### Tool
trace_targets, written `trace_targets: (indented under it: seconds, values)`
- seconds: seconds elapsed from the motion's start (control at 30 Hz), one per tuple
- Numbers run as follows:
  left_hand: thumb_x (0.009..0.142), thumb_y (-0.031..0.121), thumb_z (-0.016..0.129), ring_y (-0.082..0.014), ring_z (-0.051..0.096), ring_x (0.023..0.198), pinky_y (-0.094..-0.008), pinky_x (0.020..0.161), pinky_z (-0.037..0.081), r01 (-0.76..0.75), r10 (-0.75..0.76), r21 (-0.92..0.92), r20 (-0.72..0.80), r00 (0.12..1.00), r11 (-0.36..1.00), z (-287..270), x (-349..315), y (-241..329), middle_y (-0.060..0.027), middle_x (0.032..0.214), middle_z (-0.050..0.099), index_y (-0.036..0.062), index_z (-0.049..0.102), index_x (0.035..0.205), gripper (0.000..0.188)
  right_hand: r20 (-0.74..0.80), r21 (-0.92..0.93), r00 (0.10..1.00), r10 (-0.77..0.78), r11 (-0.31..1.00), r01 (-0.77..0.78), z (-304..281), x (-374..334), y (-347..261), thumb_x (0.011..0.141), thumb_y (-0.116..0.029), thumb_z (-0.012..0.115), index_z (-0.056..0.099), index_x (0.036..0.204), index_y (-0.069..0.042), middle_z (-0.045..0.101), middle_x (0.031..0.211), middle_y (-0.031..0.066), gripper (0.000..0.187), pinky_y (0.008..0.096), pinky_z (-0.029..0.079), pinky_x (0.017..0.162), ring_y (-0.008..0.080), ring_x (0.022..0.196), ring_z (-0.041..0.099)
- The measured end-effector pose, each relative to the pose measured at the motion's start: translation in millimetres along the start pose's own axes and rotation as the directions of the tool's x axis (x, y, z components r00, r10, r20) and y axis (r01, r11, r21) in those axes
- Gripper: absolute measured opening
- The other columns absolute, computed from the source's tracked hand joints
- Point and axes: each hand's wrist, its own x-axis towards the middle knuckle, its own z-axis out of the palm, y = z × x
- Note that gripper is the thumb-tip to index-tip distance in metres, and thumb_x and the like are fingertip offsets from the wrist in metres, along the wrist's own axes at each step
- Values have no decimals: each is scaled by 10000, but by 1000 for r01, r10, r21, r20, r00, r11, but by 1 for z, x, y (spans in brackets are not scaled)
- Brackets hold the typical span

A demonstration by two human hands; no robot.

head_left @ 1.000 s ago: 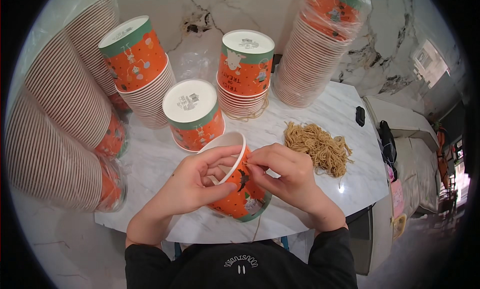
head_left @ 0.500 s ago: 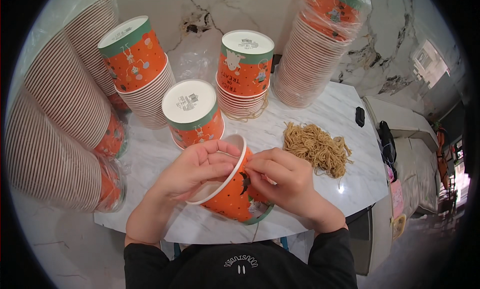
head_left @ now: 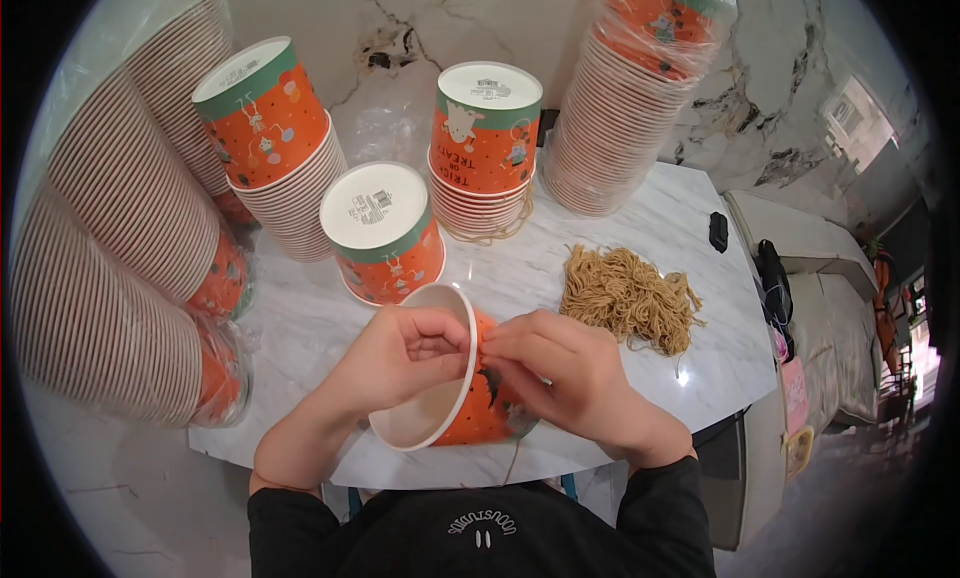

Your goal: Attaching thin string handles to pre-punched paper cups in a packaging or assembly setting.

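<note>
An orange paper bucket (head_left: 470, 410) with a white rim and dark printed figures lies tipped on its side between my hands, its mouth toward the left. Inside that mouth is my left hand (head_left: 410, 353), fingers curled and pressed together against the inner wall near the rim. My right hand (head_left: 550, 368) pinches at the outer wall, opposite those fingertips. Whatever the fingertips hold is hidden or too small to make out. Below the bucket a thin brown strand (head_left: 513, 463) shows against the tabletop.
Upside-down orange buckets stand beyond my hands: a single one (head_left: 385, 228) and two stacks (head_left: 265, 128) (head_left: 487, 138). A heap of tan cord (head_left: 630, 298) lies right. Plastic-wrapped bucket stacks (head_left: 130, 308) (head_left: 635, 98) rise at both sides. A small black object (head_left: 718, 233) sits near the table's right edge.
The bucket has turned, so its mouth faces me more. My left fingers, looser before, have curled in against the inner wall. My right hand keeps its pinch and has shifted slightly.
</note>
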Motion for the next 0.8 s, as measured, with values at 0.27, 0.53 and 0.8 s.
trace_targets:
  seconds: [0.27,0.53,0.8]
  values:
    - [803,-42,722,-191,629,879,-308,820,494,-321,525,728,-63,849,606,20,-18,18,-59,951,659,21,648,913,147,343,531,858,383,674,-513,-6,2,5,1016,-108,681,541,1276,-55,608,787,18,300,263,481,628,72,661,598]
    - [800,26,754,-331,625,1105,-441,954,481,-441,737,832,58,674,337,25,-20,16,-110,1205,633,85,659,887,142,155,416,978,137,889,-190,10,5,-5,915,-29,741,717,1101,-48,649,925,68,189,314,523,615,200,740,662]
    - [865,151,789,-347,600,1320,-621,1257,159,-538,396,675,372,839,505,-1,-13,29,-170,1419,601,56,482,1396,621,195,472,981,-16,878,-80,7,3,2,883,14,738,785,1039,-50,646,925,55,175,297,523,654,166,757,670]
